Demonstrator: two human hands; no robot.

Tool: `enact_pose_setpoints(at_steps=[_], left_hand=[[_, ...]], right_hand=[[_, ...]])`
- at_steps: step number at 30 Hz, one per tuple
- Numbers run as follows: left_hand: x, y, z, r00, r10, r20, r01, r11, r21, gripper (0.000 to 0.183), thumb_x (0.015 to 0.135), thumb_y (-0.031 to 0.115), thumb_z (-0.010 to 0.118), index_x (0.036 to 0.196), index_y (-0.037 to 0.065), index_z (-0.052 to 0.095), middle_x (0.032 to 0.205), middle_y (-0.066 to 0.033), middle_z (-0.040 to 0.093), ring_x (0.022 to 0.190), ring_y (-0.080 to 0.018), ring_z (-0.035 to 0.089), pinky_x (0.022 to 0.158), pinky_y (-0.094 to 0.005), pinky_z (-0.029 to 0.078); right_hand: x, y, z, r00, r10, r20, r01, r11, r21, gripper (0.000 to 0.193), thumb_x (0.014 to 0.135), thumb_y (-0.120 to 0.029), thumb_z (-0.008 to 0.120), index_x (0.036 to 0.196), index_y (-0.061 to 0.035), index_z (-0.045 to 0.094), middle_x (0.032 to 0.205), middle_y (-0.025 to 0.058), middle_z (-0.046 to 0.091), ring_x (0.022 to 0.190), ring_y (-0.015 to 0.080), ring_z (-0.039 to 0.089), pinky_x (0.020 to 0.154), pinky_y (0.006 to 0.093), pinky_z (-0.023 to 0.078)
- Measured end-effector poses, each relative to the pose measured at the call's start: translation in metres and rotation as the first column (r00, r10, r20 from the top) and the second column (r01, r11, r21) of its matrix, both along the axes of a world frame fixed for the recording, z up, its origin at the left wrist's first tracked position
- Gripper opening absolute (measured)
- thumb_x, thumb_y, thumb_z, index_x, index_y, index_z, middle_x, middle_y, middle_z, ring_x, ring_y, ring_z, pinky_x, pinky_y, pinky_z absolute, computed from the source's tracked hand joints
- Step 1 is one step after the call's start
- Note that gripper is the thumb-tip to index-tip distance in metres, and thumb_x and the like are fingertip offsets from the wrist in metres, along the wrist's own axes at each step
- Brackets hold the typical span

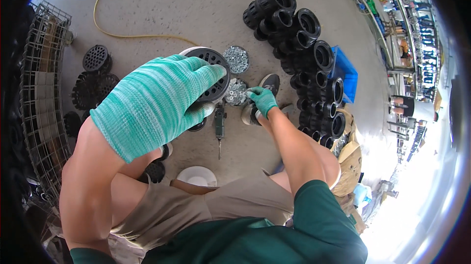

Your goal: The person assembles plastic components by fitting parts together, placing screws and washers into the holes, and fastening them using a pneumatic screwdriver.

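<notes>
My left hand (pixel 162 99), in a teal knitted glove, is closed on a black round perforated grate (pixel 211 60), its fingers over the top and its thumb at the near edge. My right hand (pixel 264 99), in a matching glove, is at the right rim of a round container of metal washers (pixel 235 92). Its fingertips are pinched together; what they hold, if anything, is too small to make out. Just beyond stands another round container of small metal fasteners (pixel 236 59). A dark green power screwdriver (pixel 219 124) with a long bit lies between my legs.
Stacked black ribbed pipe fittings (pixel 321 55) form a row at the right, beside a blue bin (pixel 347 75). More black grates (pixel 95 59) lie at the left near a wire cage (pixel 46 92). A yellow hose (pixel 100 23) crosses the floor. A white round lid-like object (pixel 197 175) lies near me.
</notes>
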State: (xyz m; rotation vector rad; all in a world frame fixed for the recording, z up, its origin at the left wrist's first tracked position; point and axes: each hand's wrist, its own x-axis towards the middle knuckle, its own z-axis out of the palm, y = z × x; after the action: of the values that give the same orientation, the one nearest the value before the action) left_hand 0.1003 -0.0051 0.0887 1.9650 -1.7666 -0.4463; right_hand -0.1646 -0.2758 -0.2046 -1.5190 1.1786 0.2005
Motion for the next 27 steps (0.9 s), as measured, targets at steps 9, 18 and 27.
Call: enact_pose_setpoints(at_steps=[9, 18, 27], left_hand=[[-0.013, -0.009, -0.005, 0.994, 0.012, -0.105, -0.014, 1.000, -0.016, 0.050, 0.088, 0.022, 0.073, 0.134, 0.009, 0.059, 0.114, -0.0193, 0.067, 0.099, -0.0375, 0.066, 0.088, -0.0439, 0.055], [-0.060, -0.031, -0.054, -0.406, 0.453, -0.794, -0.105, 0.840, 0.533, 0.063, 0.100, 0.054, 0.055, 0.131, -0.001, 0.058, 0.119, -0.0153, 0.064, 0.109, -0.0286, 0.065, 0.099, -0.0486, 0.055], [-0.069, -0.017, -0.043, -0.583, 0.324, -0.745, -0.024, 0.909, 0.415, 0.066, 0.101, 0.053, 0.052, 0.131, -0.005, 0.056, 0.117, -0.0169, 0.066, 0.110, -0.0308, 0.065, 0.102, -0.0487, 0.053]], right_hand=[[-0.009, 0.001, 0.035, 0.966, -0.219, 0.139, 0.207, 0.973, 0.101, 0.017, 0.096, -0.010, 0.068, 0.111, -0.0022, 0.070, 0.090, 0.0028, 0.072, 0.069, 0.0121, 0.065, 0.063, 0.0252, 0.053], [0.052, 0.085, 0.282, 0.917, 0.168, 0.362, -0.214, 0.972, 0.092, 0.019, 0.094, -0.013, 0.072, 0.107, 0.0005, 0.069, 0.094, 0.0049, 0.073, 0.075, 0.0123, 0.067, 0.067, 0.0277, 0.055], [0.064, 0.105, 0.296, 0.847, 0.429, 0.313, -0.375, 0.901, -0.220, 0.023, 0.089, -0.019, 0.077, 0.106, -0.0026, 0.073, 0.081, 0.0059, 0.072, 0.064, 0.0069, 0.061, 0.055, 0.0231, 0.049]])
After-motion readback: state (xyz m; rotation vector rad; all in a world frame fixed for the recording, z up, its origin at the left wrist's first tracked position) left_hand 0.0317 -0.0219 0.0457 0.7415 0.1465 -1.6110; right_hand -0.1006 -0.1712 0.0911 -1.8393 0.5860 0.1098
